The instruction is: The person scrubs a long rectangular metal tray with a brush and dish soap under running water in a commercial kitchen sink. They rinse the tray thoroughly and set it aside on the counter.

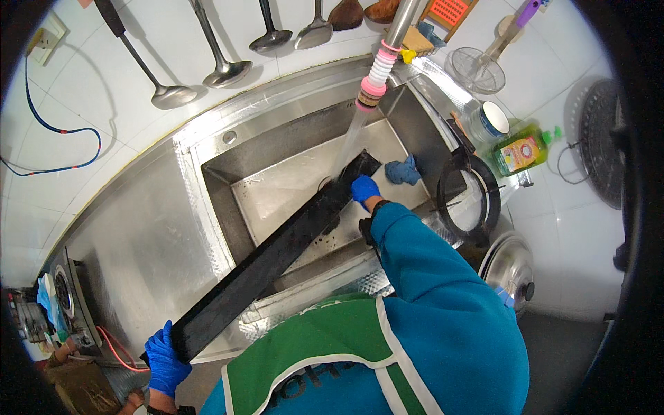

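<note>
A long black panel (270, 257), wet and glossy at its far end, slants across the stainless steel sink (215, 199) and over the front edge. My left hand (168, 358), in a blue glove, grips the panel's near end at the lower left. At the other end my right hand (366, 191), gloved in blue too, is closed on the panel's edge; its fingertips are hidden. Water runs from the pink and white faucet extension (377, 78) onto the panel near that hand. A crumpled blue cloth (402, 170) lies on the sink floor, right of the panel's tip.
Metal ladles (228, 72) and spatulas hang along the tiled wall. Right of the sink are a black ring-shaped stand (443, 194), a green dish soap bottle (521, 150) and a pot lid (511, 272). A gas stove (65, 290) stands at far left, beyond the steel counter (140, 259).
</note>
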Action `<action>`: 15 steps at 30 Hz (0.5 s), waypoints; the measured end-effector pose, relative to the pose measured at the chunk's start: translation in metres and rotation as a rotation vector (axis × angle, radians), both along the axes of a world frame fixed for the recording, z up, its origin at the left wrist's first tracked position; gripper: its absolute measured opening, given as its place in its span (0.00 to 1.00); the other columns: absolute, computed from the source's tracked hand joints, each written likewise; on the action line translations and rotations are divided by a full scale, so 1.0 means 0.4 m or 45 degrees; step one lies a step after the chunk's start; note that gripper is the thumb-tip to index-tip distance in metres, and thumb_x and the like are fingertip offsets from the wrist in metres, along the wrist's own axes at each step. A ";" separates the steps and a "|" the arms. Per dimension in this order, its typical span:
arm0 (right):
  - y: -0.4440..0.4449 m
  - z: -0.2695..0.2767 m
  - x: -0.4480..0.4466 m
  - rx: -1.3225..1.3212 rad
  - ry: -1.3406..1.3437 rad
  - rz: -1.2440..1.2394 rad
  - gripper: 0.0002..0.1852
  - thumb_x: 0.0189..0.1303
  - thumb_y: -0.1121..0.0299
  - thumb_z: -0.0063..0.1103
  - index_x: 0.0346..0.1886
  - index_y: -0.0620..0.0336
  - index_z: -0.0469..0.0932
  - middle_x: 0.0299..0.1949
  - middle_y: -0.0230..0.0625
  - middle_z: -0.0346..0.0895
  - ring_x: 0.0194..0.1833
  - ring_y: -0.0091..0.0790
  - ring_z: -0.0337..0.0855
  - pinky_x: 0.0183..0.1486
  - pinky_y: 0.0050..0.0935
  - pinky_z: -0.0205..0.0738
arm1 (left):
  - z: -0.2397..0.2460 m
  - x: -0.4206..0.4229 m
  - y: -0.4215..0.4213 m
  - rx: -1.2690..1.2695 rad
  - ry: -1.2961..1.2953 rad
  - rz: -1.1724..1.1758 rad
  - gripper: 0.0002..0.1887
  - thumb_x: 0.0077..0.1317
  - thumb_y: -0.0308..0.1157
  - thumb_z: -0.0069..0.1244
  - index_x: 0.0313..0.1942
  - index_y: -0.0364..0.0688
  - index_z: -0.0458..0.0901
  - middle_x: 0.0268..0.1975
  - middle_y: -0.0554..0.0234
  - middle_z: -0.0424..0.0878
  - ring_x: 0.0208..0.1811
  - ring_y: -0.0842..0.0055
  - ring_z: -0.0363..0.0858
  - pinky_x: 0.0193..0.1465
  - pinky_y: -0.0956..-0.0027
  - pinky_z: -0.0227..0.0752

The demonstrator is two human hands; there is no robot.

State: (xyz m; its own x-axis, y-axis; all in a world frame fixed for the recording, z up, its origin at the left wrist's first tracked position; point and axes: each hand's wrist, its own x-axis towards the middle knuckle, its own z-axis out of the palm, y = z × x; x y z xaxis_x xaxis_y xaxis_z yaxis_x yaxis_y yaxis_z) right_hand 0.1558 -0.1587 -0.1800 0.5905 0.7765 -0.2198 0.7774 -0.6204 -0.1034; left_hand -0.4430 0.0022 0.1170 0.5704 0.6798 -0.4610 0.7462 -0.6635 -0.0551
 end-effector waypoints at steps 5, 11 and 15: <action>-0.008 -0.018 0.017 0.028 0.061 0.273 0.11 0.49 0.64 0.53 0.24 0.59 0.82 0.30 0.51 0.79 0.34 0.54 0.79 0.40 0.46 0.74 | -0.005 -0.020 0.014 0.023 0.074 -0.027 0.54 0.33 0.34 0.61 0.66 0.42 0.53 0.51 0.48 0.68 0.51 0.53 0.66 0.57 0.53 0.56; -0.010 -0.054 0.004 0.389 0.098 -0.088 0.10 0.50 0.66 0.51 0.24 0.59 0.81 0.29 0.51 0.79 0.32 0.54 0.79 0.36 0.45 0.74 | -0.001 -0.020 0.015 0.017 0.097 -0.036 0.54 0.33 0.34 0.61 0.66 0.42 0.52 0.52 0.48 0.68 0.51 0.54 0.66 0.57 0.53 0.56; -0.004 -0.031 0.001 0.137 0.074 0.241 0.11 0.51 0.66 0.50 0.25 0.60 0.81 0.30 0.53 0.78 0.34 0.54 0.80 0.36 0.45 0.75 | 0.010 -0.015 0.010 0.007 0.071 -0.023 0.54 0.34 0.33 0.61 0.66 0.42 0.52 0.52 0.48 0.68 0.52 0.54 0.66 0.57 0.52 0.57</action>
